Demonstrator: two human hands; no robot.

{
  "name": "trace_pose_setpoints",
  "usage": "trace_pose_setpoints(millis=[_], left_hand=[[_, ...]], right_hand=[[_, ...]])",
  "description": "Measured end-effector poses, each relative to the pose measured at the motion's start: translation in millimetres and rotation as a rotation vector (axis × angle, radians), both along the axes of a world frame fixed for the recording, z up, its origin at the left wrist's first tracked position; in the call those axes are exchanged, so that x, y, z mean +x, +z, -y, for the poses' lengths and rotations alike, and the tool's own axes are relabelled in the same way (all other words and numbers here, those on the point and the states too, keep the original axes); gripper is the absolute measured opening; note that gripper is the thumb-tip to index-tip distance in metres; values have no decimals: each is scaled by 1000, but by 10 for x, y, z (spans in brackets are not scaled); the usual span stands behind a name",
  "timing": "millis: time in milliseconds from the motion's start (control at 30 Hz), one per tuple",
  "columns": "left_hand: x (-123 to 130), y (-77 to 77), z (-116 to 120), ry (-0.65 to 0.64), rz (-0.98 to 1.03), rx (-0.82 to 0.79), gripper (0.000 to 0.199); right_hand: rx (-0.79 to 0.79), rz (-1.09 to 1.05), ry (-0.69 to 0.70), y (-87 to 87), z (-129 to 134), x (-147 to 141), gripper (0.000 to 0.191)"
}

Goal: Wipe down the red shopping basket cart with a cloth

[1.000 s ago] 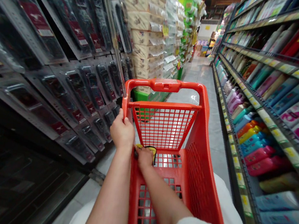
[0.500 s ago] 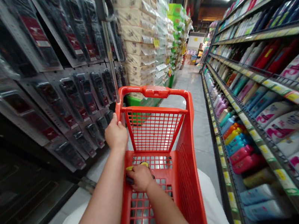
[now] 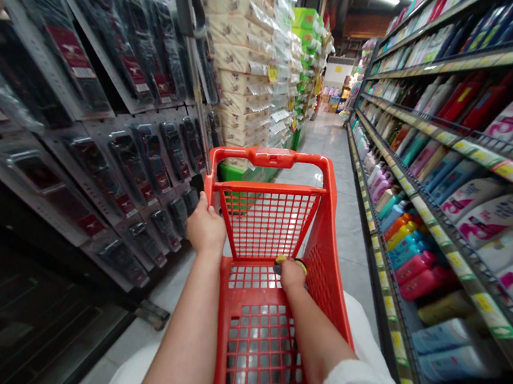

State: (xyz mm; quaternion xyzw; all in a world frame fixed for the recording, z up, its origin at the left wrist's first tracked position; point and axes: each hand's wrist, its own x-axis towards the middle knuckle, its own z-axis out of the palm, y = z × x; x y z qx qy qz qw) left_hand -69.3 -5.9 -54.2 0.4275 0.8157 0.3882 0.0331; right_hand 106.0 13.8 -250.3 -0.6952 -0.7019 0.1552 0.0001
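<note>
A red plastic shopping basket point(image 3: 326, 229) with grid walls and a grid floor stands in front of me. My left hand point(image 3: 207, 226) is closed round the left side of its frame, just below the top bar. Reaching inside, my right hand point(image 3: 293, 274) is closed on a small black-and-yellow object point(image 3: 280, 260) at the far end of the basket floor, by the far grid panel. My fingers cover most of that object, so its kind cannot be made out.
Blister-packed goods point(image 3: 134, 166) hang on a rack close at my left. Beyond it rise stacked beige packs point(image 3: 241, 73) and green packs point(image 3: 303, 37). Shelves of bottles point(image 3: 481, 215) line the right side. A grey tiled aisle point(image 3: 327, 141) runs ahead between them.
My right hand has moved right and farther into the basket, with the black-and-yellow object in it. My left hand keeps its hold on the frame.
</note>
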Motion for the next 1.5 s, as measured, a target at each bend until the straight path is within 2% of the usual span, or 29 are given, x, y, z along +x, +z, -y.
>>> trace_pose_setpoints(millis=[67,133,233,333,400,533,633,733,833,933,1067,1200,1333,1400,1500], left_hand=[[13,0,-4,1,2,-5,52],[23,0,-6,9,0,-14,52],[27,-2,-3,16,-18,-34,52],[25,-4,2,0,-41,-48,53],[26,-3,2,-4,-47,-59,53],[35,-5,-5,2,-50,-64,54],[37,-19,1,-3,-39,-42,54],[31,-35,13,-9,-17,-10,54],[24,-39,8,-1,1,15,54],[20,-31,-9,7,12,30,54],[21,-14,-8,-2,23,26,53],[25,-9,17,-2,11,20,53],[30,-11,30,9,-7,28,53],[33,-8,35,9,-7,31,53],[40,1,39,15,-11,31,54]], right_hand=[[-3,35,-54,-16,88,-86,39],[15,36,-11,-31,220,-320,39],[80,-24,227,-48,420,-698,37],[118,-60,373,-58,507,-765,36],[120,-32,323,-69,489,-591,40],[78,98,37,-107,356,-86,43],[44,144,-68,-130,198,95,42],[2,149,-105,-129,-10,100,41],[-26,130,-72,-117,-193,94,37],[-58,117,-30,-112,-265,116,34],[-79,108,-35,-123,-146,83,38],[-52,135,-105,-150,160,-39,48],[59,124,-162,-160,457,-192,48],[94,88,-129,-154,550,-300,46],[100,46,61,-144,653,-538,43]])
